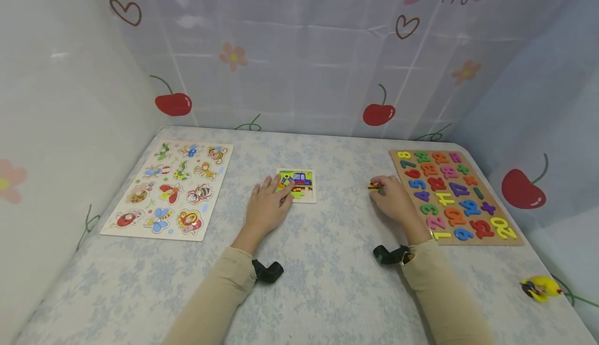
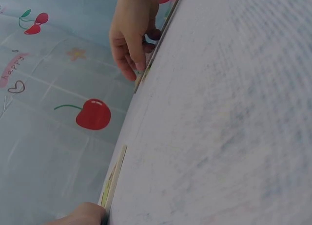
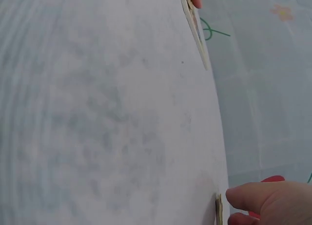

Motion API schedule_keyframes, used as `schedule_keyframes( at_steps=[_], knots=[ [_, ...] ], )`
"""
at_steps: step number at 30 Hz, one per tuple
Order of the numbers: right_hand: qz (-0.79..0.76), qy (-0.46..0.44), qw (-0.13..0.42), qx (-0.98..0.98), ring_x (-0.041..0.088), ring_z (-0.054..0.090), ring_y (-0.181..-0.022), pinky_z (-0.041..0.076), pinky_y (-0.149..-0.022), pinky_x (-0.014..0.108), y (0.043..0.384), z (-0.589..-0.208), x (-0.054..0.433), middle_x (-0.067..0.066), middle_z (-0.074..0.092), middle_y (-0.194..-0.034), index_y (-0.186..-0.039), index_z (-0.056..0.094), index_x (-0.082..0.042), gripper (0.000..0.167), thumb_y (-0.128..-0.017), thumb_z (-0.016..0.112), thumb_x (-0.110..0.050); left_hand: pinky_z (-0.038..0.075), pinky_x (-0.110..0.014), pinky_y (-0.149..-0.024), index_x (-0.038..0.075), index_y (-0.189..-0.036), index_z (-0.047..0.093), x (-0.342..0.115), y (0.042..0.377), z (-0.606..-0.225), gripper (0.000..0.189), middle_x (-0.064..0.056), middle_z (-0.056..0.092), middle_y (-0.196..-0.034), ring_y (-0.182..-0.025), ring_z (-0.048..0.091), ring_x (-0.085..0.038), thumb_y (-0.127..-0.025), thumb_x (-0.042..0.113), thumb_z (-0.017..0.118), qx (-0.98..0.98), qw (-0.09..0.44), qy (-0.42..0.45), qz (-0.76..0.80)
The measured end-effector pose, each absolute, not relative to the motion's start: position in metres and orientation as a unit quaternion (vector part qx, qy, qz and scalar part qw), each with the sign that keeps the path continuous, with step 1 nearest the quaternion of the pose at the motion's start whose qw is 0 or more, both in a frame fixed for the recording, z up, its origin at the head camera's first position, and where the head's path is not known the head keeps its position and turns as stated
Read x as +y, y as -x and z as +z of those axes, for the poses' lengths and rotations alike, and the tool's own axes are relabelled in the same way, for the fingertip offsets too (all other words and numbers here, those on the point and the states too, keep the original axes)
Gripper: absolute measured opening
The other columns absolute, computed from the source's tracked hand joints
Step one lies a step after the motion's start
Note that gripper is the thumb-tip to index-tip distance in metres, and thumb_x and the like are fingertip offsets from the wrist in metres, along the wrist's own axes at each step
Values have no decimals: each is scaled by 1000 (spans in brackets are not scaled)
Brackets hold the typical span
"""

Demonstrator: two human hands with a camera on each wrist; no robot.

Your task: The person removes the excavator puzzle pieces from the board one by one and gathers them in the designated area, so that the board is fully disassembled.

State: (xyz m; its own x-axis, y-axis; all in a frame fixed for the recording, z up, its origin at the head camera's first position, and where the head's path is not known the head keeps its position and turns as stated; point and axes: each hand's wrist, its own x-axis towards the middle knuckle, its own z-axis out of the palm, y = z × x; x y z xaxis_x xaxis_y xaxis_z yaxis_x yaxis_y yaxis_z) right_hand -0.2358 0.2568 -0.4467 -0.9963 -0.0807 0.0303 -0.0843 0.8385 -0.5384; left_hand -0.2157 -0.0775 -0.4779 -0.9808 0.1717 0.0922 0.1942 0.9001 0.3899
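My left hand [image 1: 267, 209] lies over the left edge of a small square vehicle puzzle [image 1: 306, 198], its thumb on the picture. A purple and yellow vehicle shows on this puzzle; the hand covers part of its left side. To the right, my right hand [image 1: 393, 197] has curled fingers and pinches a small orange and yellow puzzle piece [image 1: 372, 186], which sticks out left of the fingertips. In the right wrist view the piece [image 3: 219, 210] appears edge-on close to the table, beside the fingertips. Seen from the left wrist, the right hand [image 2: 132, 37] points down at the table.
An insect puzzle board [image 1: 175, 191] lies at the left. At the right, beside and partly behind my right hand, lies a number board [image 1: 446, 191] with colourful numerals. A yellow toy [image 1: 541, 288] sits near the right edge. Printed curtains [image 1: 299, 64] enclose the table.
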Motion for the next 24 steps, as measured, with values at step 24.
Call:
schedule_keyframes(
  at_steps=[24],
  knots=[
    [327, -144, -20, -934, 22, 49, -88, 42, -76, 36, 234, -446, 137, 4, 57, -109, -132, 60, -17, 35, -98, 62, -28, 12, -55, -125, 35, -151, 42, -87, 215, -480, 47, -4, 32, -162, -154, 20, -31, -106, 43, 31, -974, 47, 62, -211]
  ],
)
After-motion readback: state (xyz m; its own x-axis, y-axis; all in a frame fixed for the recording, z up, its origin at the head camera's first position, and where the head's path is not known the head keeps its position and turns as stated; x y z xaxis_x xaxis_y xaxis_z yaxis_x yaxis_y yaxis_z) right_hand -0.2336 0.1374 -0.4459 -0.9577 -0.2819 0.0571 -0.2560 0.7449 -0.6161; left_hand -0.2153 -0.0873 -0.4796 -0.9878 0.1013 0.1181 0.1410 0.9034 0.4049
